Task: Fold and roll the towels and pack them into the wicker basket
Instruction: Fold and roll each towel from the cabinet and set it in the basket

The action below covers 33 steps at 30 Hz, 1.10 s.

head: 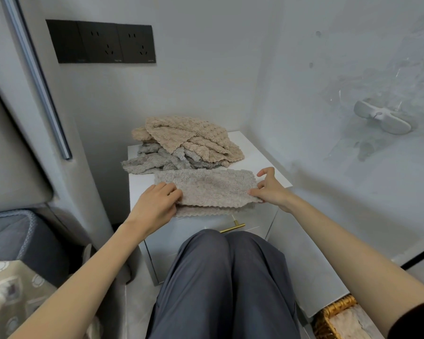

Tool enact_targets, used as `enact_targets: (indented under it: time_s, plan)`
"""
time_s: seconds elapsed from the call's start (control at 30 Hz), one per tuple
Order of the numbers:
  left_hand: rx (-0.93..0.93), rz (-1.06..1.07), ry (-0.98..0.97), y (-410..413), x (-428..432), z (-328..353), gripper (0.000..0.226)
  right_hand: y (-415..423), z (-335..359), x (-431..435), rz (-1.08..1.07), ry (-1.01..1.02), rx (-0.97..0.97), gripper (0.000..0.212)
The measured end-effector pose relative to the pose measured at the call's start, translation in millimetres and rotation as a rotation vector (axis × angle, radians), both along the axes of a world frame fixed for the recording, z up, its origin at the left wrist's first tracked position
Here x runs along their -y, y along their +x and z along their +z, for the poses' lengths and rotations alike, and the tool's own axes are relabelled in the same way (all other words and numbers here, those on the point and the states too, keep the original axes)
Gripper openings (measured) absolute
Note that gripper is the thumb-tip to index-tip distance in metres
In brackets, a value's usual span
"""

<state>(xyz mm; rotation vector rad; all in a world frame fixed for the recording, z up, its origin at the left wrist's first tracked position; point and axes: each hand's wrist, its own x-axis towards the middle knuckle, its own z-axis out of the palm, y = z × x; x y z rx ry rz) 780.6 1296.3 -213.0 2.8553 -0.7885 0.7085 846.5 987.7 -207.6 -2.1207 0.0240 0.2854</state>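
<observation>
Hands grip the folded towel (206,187): left hand (157,203) at one end, right hand (271,189) at the other.

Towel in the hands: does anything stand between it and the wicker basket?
No object visibly does. The towel lies on the cabinet; the basket sits on the floor at lower right, partly out of frame. Only the person's right forearm crosses above that path.
</observation>
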Motion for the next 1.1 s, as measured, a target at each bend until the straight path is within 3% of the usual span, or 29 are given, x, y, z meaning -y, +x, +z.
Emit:
enact_targets:
  time_s: [0.3, 0.5, 0.63, 0.77, 1.1]
  plan:
    - [-0.038, -0.055, -0.040, -4.8, -1.2, -4.2, 0.025, -12.6, -0.5, -2.7, 0.074, -0.126, 0.023, 0.039]
    - [-0.110, -0.045, 0.012, -6.8, -6.1, -7.2, 0.013, -15.2, -0.8, -11.6, 0.010, -0.256, 0.038, 0.040]
    - [-0.152, 0.006, -0.066, -0.4, -0.3, -2.5, 0.032, -10.7, 6.9, -15.1, -0.108, -0.208, -0.105, 0.064]
    - [-0.220, 0.008, -0.117, 16.6, 15.3, 4.3, 0.024, -7.7, 13.7, -21.3, -0.203, -0.162, -0.169, 0.095]
    - [-0.483, 0.028, -0.067, 52.1, 52.4, 11.4, 0.036, -8.3, 14.4, -28.5, -0.156, -0.321, -0.258, 0.105]
